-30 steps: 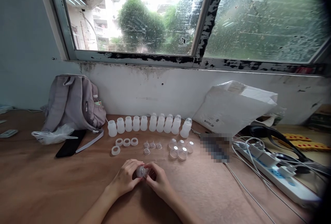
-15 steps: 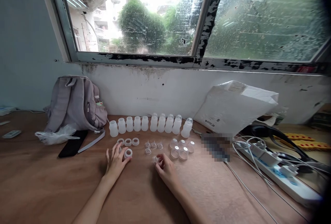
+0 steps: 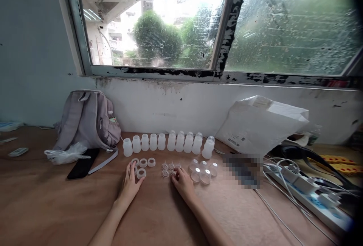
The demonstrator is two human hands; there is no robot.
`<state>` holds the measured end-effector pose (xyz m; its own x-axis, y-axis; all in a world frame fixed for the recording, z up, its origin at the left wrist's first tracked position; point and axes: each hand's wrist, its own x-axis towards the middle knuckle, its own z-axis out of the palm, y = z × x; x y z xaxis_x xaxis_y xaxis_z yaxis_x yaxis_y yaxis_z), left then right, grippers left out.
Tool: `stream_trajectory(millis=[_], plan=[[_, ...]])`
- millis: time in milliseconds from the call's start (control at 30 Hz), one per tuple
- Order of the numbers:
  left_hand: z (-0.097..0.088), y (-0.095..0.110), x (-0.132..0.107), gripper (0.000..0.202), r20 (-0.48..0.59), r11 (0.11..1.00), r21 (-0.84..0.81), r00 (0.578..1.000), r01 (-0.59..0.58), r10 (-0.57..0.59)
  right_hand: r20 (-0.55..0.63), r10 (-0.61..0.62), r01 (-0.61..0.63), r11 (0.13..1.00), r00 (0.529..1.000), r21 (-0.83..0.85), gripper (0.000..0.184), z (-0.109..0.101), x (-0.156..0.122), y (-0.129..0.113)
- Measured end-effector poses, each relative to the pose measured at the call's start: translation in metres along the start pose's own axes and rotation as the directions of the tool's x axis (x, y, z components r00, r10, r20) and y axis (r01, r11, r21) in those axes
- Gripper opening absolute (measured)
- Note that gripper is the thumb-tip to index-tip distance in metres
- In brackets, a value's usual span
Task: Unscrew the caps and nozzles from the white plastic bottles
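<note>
My left hand (image 3: 129, 186) rests at the left of a small group of white bottle collar rings (image 3: 141, 173). Its fingers are spread around the near rings, the thumb close to the nearest one. Further right, my right hand (image 3: 183, 184) pinches a clear bottle nipple (image 3: 172, 174) at the tabletop, partly hidden by the fingers. Beside it lies another nipple (image 3: 165, 173), with several more nipples (image 3: 165, 166) just behind. Right of this hand are several clear domed bottle caps (image 3: 205, 178).
Baby bottles stand in a row along the wall, open ones (image 3: 136, 145) left, capped ones (image 3: 189, 143) right. A backpack (image 3: 85, 121), plastic bag (image 3: 68, 154) and black phone (image 3: 82, 164) lie left. A white package (image 3: 255, 128), power strip (image 3: 317, 198) and cables occupy the right.
My right hand has moved the nipple slightly away from me, up to the other nipples. The left hand stays by the rings. The view has tilted up slightly.
</note>
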<state>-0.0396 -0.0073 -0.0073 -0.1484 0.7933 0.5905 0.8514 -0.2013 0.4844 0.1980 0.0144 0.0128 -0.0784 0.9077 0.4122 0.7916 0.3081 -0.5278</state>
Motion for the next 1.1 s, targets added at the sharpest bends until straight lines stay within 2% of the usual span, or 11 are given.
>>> stream_trajectory(millis=[200,333,433,600,733,833,933,1000,1100], plan=[[0.002,-0.002,0.0,0.049,-0.013,0.998,0.042,0.998,-0.054,0.055,0.003,-0.015,0.015,0.999,1.0,-0.036,0.018,0.004,0.001,0.005],[-0.003,-0.001,0.0,0.032,0.052,0.978,0.161,0.991,-0.13,0.123,0.006,-0.012,0.013,1.0,1.0,-0.023,0.019,0.003,0.001,0.004],[-0.008,0.004,0.0,0.028,0.097,0.962,0.222,0.985,-0.159,0.141,0.001,-0.001,0.001,1.0,1.0,0.018,0.02,0.002,-0.001,0.002],[-0.015,0.013,0.002,0.024,0.118,0.95,0.23,0.975,-0.209,0.186,-0.106,-0.04,0.049,0.995,0.994,0.084,0.023,-0.003,0.007,-0.003],[-0.019,0.015,0.002,0.023,0.116,0.948,0.209,0.968,-0.241,0.221,-0.15,-0.085,0.091,0.995,0.985,0.032,0.025,-0.019,0.045,-0.017],[-0.019,0.014,0.002,0.024,0.101,0.951,0.211,0.973,-0.224,0.206,-0.05,-0.011,0.009,0.999,0.999,-0.039,0.04,-0.032,0.089,-0.031],[-0.019,0.013,0.002,0.026,0.098,0.954,0.221,0.978,-0.201,0.183,0.081,0.096,-0.08,0.981,0.992,-0.175,0.054,-0.039,0.127,-0.04],[-0.02,0.014,0.001,0.026,0.103,0.954,0.232,0.98,-0.19,0.17,0.141,0.143,-0.106,0.965,0.98,-0.239,0.06,-0.038,0.142,-0.043],[-0.02,0.015,0.0,0.027,0.101,0.953,0.247,0.983,-0.176,0.156,0.156,0.158,-0.113,0.957,0.975,-0.266,0.059,-0.031,0.148,-0.045]])
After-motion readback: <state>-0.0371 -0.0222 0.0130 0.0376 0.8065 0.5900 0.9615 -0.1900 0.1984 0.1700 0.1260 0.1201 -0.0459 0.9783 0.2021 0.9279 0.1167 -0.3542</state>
